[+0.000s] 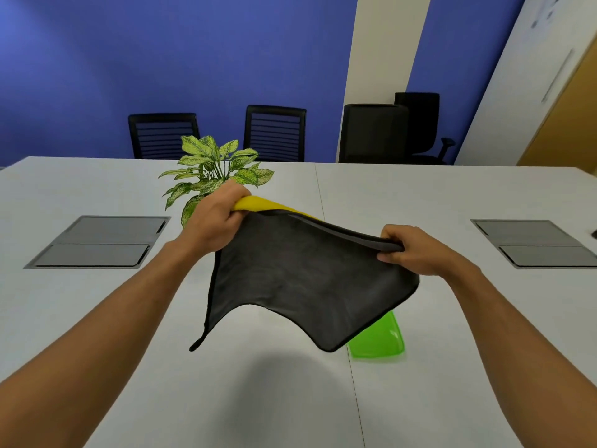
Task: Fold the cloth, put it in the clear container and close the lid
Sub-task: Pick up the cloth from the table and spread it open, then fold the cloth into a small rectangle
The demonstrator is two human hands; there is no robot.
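From my head camera, my left hand (pixel 215 218) is closed tight on one top corner of the cloth (pixel 300 279), fingers curled over its yellow side. My right hand (pixel 412 250) pinches the other top corner, thumb underneath. The cloth hangs between my fingers above the table (pixel 97 318), grey side facing me. Below my right fingers a green lid (pixel 379 341) lies flat, partly hidden by the cloth. A plant (pixel 213 166) stands just beyond my left fingers.

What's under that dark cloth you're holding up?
A green lid on the table pokes out below the cloth, partly covered. Whatever else lies there, like the container, is hidden.
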